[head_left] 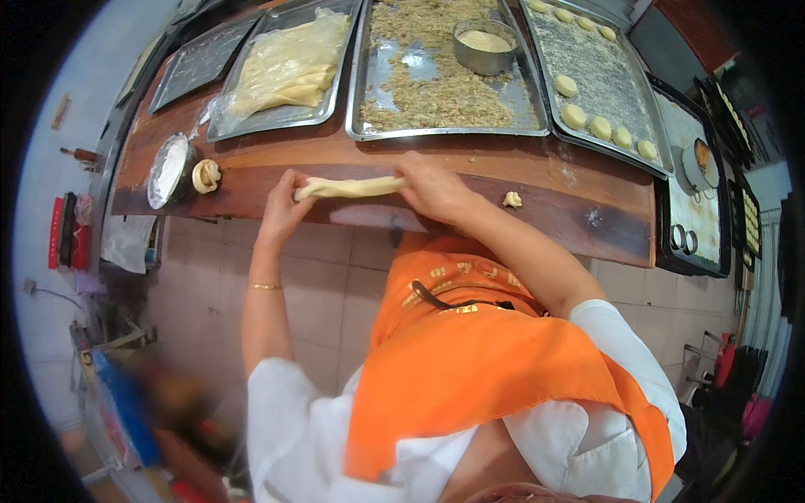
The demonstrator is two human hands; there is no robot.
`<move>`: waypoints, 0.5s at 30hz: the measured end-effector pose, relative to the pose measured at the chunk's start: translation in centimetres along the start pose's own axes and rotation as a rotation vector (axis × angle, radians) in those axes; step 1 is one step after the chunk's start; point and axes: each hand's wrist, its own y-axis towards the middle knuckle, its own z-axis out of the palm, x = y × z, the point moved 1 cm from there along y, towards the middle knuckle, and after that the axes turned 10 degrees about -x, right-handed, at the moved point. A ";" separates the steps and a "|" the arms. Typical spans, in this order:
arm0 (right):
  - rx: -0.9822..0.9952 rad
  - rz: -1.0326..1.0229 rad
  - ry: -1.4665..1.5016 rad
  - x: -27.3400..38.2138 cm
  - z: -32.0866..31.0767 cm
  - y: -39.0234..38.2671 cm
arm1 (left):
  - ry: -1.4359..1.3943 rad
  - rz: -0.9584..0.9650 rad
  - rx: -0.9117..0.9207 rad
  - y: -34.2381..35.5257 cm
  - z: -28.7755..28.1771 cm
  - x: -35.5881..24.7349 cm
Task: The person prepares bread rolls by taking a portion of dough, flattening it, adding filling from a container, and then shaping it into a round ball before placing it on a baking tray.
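Observation:
A pale rope of dough (352,188) stretches between my two hands near the front edge of the wooden table. My left hand (287,201) is closed on its left end, where a little dough pokes out past the fingers. Around the other end my right hand (432,189) is closed, its back turned up so that most of its fingers are hidden. To the left of my left hand lies a coiled piece of dough (206,176), beside a metal bowl of white flour (171,170). A small scrap of dough (512,199) sits to the right of my right hand.
Behind my hands a large metal tray (444,132) holds crumbly filling and a round tin (485,47). Left of it, a tray (328,107) carries dough strips under plastic (289,63). Rightward, a floured tray (587,80) bears several dough rounds. A pot (700,163) stands farther right.

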 end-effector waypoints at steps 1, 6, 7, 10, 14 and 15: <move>-0.067 -0.022 0.027 -0.3 -1.9 -1.1 | -0.128 0.036 -0.004 -0.1 0.6 -1.2; 0.122 0.116 -0.382 -2.8 -8.9 -6.7 | -0.212 0.086 0.150 -1.7 6.2 -6.0; 0.071 0.048 -0.373 -2.7 -8.9 -6.9 | -0.057 0.145 0.262 -1.8 7.1 -6.6; 0.042 -0.037 -0.230 -1.3 -7.1 -6.1 | -0.189 0.063 0.260 -2.5 9.0 -8.3; 0.236 -0.006 0.083 -1.2 -0.8 -1.9 | -0.480 -0.027 0.243 -2.5 9.5 -9.3; 0.344 0.036 0.138 -1.1 0.2 -1.2 | -0.548 -0.013 0.233 -2.6 9.8 -8.8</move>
